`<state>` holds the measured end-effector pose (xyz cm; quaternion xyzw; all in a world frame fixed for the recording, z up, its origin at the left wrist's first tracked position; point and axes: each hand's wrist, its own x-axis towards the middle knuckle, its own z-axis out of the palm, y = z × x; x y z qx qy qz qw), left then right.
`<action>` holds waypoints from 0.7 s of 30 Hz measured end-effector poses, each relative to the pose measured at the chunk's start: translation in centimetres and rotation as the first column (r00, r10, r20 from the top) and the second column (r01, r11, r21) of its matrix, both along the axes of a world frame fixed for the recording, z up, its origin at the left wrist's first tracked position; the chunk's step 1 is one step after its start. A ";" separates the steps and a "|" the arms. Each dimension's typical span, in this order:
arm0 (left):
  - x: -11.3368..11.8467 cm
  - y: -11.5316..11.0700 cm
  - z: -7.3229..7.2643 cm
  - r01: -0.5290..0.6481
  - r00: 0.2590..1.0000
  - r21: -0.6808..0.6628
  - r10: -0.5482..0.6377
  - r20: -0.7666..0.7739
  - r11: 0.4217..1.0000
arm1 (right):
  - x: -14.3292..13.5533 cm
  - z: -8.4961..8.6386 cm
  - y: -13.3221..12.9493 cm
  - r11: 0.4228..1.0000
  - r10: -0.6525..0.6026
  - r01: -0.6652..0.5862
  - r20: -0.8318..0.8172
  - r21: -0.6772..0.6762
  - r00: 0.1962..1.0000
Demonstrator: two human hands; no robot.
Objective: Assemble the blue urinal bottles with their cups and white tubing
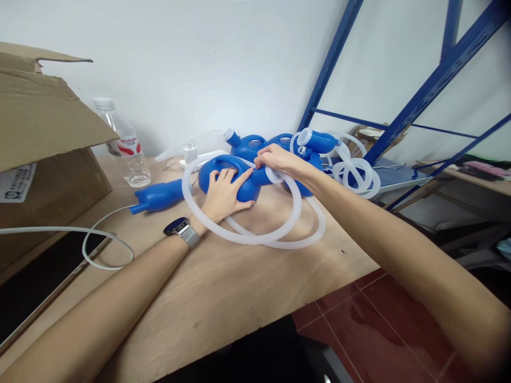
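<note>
A blue plastic bottle [207, 171] with a loop handle lies on its side on the wooden table [223, 287], its neck pointing right. My left hand [225, 194] rests on the bottle's body with fingers spread. At the neck, my right hand [273, 158] has its fingers pinched together; what lies between them is too small to make out. A translucent white tube [239, 238] loops over the bottle and around my left wrist, lying in wide coils on the table. The white collar [273, 175] at the bottle's mouth sits just below my right hand.
More blue bottles [249, 144] and coiled tubing [355, 175] stand behind and to the right. Left of my hand lies a blue sleeve-like piece [159, 196]. A water bottle [130, 151], an open cardboard box [51, 133] and a white cable [107, 234] are at left; blue shelving [415, 96] rises at right.
</note>
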<state>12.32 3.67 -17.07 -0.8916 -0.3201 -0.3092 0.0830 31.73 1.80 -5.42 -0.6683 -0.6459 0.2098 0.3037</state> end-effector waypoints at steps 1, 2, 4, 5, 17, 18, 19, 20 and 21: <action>0.0 0.0 0.0 0.000 1.000 0.007 0.000 -0.002 1.000 | 0.1 -0.2 0.0 1.000 0.008 -0.008 -0.012 0.006 1.000; 0.0 -0.1 0.0 0.000 1.000 0.013 0.000 -0.004 1.000 | 0.3 -0.4 0.0 1.000 0.020 -0.020 -0.020 0.014 1.000; 0.0 -0.2 0.1 0.002 1.000 0.021 -0.002 -0.010 1.000 | 0.5 -0.6 0.0 0.999 0.046 -0.046 -0.024 0.028 0.999; 0.0 -0.2 0.1 0.004 1.000 0.022 -0.003 -0.011 1.000 | 0.5 -0.6 -0.1 0.998 0.053 -0.052 -0.017 0.030 0.998; -0.7 1.7 0.1 0.158 0.983 -0.112 -0.167 -0.077 0.981 | 2.8 -1.2 -5.8 0.962 0.261 -0.256 -0.049 0.090 0.964; -0.9 2.0 0.0 0.170 0.980 -0.129 -0.181 -0.080 0.977 | 3.1 -1.4 -6.6 0.953 0.284 -0.280 -0.026 0.115 0.958; -1.1 2.3 -0.2 0.179 0.978 -0.155 -0.193 -0.078 0.972 | 3.5 -1.7 -7.3 0.944 0.308 -0.305 -0.003 0.129 0.951; -1.3 2.5 -0.3 0.190 0.976 -0.186 -0.206 -0.072 0.964 | 3.8 -1.9 -7.8 0.935 0.330 -0.329 0.014 0.133 0.944; -1.5 2.7 -0.5 0.202 0.973 -0.220 -0.222 -0.066 0.954 | 4.1 -2.1 -8.2 0.927 0.349 -0.349 0.028 0.133 0.937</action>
